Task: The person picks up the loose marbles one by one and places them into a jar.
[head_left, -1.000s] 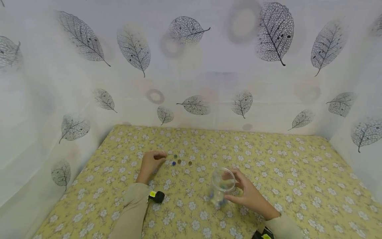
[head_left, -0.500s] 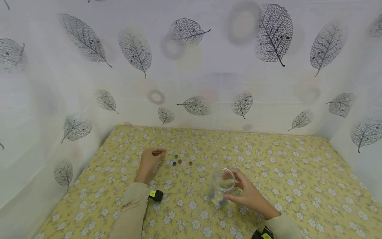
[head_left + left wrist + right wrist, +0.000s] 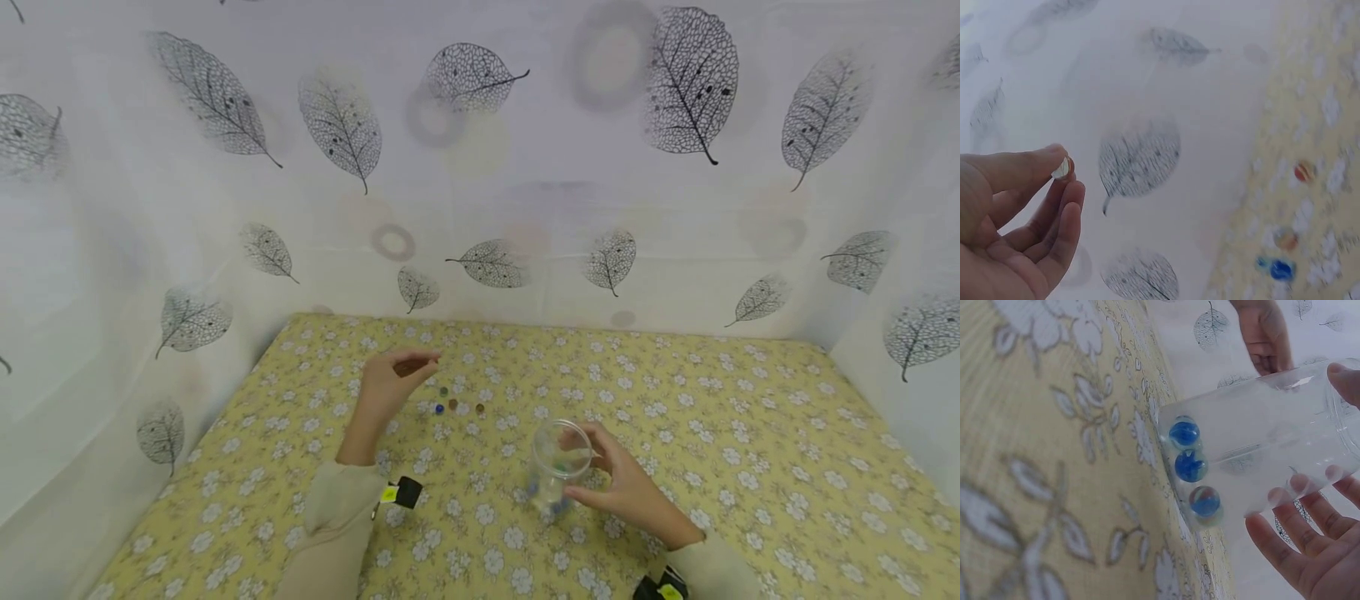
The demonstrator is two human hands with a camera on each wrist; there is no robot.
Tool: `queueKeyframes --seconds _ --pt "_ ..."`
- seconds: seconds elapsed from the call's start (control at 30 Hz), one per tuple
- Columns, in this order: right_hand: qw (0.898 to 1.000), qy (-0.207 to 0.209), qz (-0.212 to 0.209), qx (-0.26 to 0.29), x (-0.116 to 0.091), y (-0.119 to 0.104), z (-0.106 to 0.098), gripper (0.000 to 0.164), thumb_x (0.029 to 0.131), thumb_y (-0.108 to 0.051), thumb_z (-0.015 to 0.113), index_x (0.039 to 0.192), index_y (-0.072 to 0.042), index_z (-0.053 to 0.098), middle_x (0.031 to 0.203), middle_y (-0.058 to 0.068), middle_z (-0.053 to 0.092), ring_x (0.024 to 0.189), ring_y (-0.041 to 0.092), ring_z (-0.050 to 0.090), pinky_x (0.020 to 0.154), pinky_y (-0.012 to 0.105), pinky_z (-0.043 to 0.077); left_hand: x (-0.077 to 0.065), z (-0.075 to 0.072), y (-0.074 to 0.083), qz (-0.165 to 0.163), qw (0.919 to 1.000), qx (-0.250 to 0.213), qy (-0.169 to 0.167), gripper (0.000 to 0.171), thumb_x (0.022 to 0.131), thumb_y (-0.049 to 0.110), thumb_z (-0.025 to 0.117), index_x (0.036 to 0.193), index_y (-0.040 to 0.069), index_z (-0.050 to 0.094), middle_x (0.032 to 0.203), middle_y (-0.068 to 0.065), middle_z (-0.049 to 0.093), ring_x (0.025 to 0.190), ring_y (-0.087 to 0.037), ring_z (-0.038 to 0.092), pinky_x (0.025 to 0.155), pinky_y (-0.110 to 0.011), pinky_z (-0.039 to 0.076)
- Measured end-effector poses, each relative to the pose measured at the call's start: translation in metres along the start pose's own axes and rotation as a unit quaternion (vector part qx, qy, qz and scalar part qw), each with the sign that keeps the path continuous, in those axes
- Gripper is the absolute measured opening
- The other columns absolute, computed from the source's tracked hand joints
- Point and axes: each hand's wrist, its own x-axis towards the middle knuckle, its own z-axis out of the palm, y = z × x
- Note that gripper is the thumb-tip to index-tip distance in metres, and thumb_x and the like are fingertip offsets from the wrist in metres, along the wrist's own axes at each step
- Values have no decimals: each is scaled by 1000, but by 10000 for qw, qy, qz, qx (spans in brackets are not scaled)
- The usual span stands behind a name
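Observation:
Between thumb and fingertip my left hand (image 3: pixel 388 383) pinches a glass marble (image 3: pixel 1063 168), pale with an orange edge, raised over the table. Several loose marbles lie on the cloth just right of that hand: a blue one (image 3: pixel 439 409), a green one (image 3: pixel 444 391), and two brownish ones, the nearer marble (image 3: pixel 452 404) close to the blue. My right hand (image 3: pixel 622 483) grips a clear plastic jar (image 3: pixel 561 467) standing upright without a lid, thumb on one side and fingers on the other. At its bottom sit several marbles, among them a blue-swirled marble (image 3: pixel 1190 465).
A yellow cloth with white flowers (image 3: pixel 675 433) covers the table. White curtains with leaf prints (image 3: pixel 555 208) rise behind it and at both sides. Black wrist cameras sit on both sleeves, the left camera (image 3: pixel 407 492) near the table's middle.
My left hand has lifted away from the table and moved slightly to the right and farther back, with the marble in its fingertips. The right hand and jar have stayed in place.

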Motion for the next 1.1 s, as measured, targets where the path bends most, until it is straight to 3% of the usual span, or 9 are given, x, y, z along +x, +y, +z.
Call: queueKeyframes --seconds 0.13,0.2,0.33,0.47,0.6,0.83,1.1 --pt "10000 10 -15 -30 0 0 0 65 81 -6 72 136 -11 39 125 20 53 114 -2 50 89 43 52 -10 6 21 424 9987 -211 -162 23 87 17 68 109 10 71 107 -10 69 96 -20 65 87 -34 53" --pt "10000 12 -31 -33 0 0 0 65 81 -6 72 136 -11 39 125 21 53 114 -2 50 88 44 52 -15 9 28 804 9960 -265 -274 21 86 15 69 106 9 71 105 -10 69 93 -17 66 84 -31 54" --pt "10000 14 -51 -62 0 1 0 66 80 -6 73 136 -12 39 125 20 53 115 -3 49 89 43 52 -25 18 40 1627 9844 -328 -585 18 84 13 70 102 8 72 102 -10 69 88 -12 65 75 -26 55" --pt "9999 18 -63 -114 0 1 0 66 80 -7 73 136 -12 39 125 20 53 116 -6 48 90 41 51 -33 27 48 2102 9725 -481 -878 16 84 11 70 99 7 72 99 -8 68 87 -10 64 78 -26 55" --pt "9999 14 -51 -121 0 0 0 67 79 -7 74 137 -8 38 125 20 53 116 -6 48 89 42 52 -38 37 51 2270 9666 -541 -1063 16 83 12 70 98 6 72 99 -7 68 90 -11 62 82 -26 55" --pt "9999 -17 -42 -93 0 1 -1 68 80 -6 73 137 -2 36 124 22 53 115 -3 50 88 43 51 -43 55 51 2241 9676 -339 -1115 15 81 15 73 95 11 73 96 -3 70 85 -10 63 72 -24 54" --pt "9999 -9 -95 -99 0 3 -1 65 81 -5 72 136 -8 38 123 22 53 114 1 51 88 45 51 -45 70 50 2268 9624 -430 -1429 17 79 13 74 96 8 72 95 -6 71 86 -13 65 80 -31 56"
